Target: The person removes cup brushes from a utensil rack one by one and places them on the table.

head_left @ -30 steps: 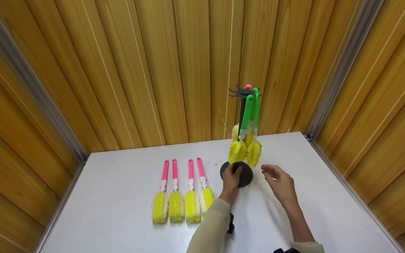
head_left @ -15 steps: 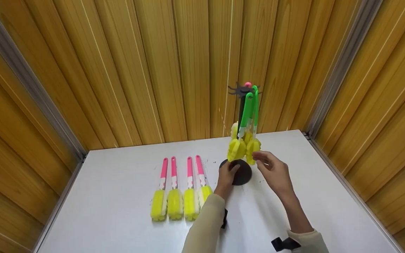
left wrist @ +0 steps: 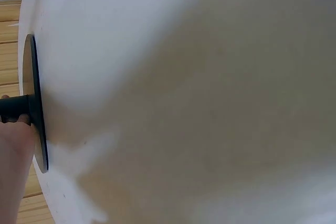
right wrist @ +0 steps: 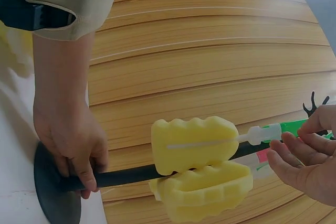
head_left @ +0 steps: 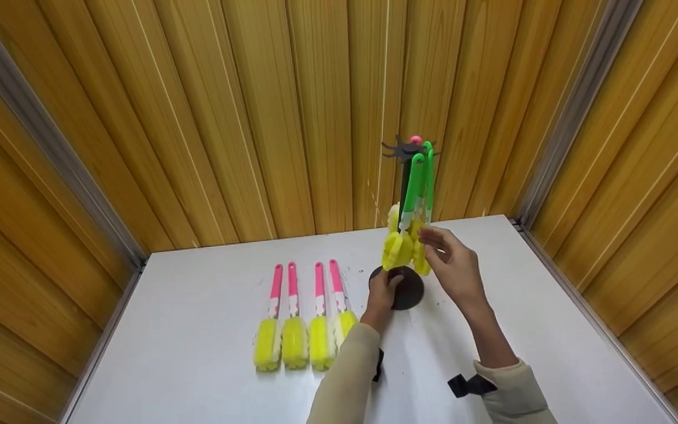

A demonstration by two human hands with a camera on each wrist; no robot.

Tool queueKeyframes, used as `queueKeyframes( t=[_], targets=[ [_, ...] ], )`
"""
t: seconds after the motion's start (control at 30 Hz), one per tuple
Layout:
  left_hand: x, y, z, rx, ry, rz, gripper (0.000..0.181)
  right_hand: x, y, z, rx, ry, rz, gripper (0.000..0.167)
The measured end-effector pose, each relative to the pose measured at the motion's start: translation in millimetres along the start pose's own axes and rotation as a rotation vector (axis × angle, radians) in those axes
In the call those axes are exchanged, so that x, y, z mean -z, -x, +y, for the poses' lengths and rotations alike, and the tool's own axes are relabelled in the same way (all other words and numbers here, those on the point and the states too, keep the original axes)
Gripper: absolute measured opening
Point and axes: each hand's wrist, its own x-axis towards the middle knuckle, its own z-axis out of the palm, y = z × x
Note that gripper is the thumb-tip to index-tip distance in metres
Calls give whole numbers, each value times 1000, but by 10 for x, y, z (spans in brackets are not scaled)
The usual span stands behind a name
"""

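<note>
Black stand (head_left: 411, 292) upright on tabletop (head_left: 198, 330), rt of pink-handled brushes (head_left: 294, 338); L grip (head_left: 381, 293) wrapped round its post (right wrist: 126, 176), low down; R grip (head_left: 458, 268) loosely spread nr hanging green-handled brushes (head_left: 414, 185), contact unclear.

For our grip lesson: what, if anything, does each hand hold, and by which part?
The left hand holds the stand by its pole, just above the base. Whether the right hand holds a brush cannot be told.

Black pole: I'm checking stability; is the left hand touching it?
Touching. The right wrist view shows the left hand gripping the black pole above the base.
</note>
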Motion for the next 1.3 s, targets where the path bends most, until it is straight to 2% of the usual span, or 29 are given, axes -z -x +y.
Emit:
queueKeyframes(
  t=[0.23,0.47,0.7,0.87,1.03,1.3],
  targets=[
    [-14,24,-41,14,-32,-21,34,-52,-125,-47,11,-11,24,39],
    [-27,36,-56,17,-27,-4,33,-145,-197,-49,16,-14,46,43],
    [-44,56,-49,35,-10,28,32,-201,-270,-76,-5,0,36,46],
    [-58,55,-43,0,-11,54,29,-209,-330,-80,-8,-15,49,45],
    [-60,57,-36,5,-5,65,27,-224,-370,-78,-19,-37,40,44],
    [-57,57,-46,-21,-7,69,27,-235,-410,-71,-18,-56,58,48]
  ],
)
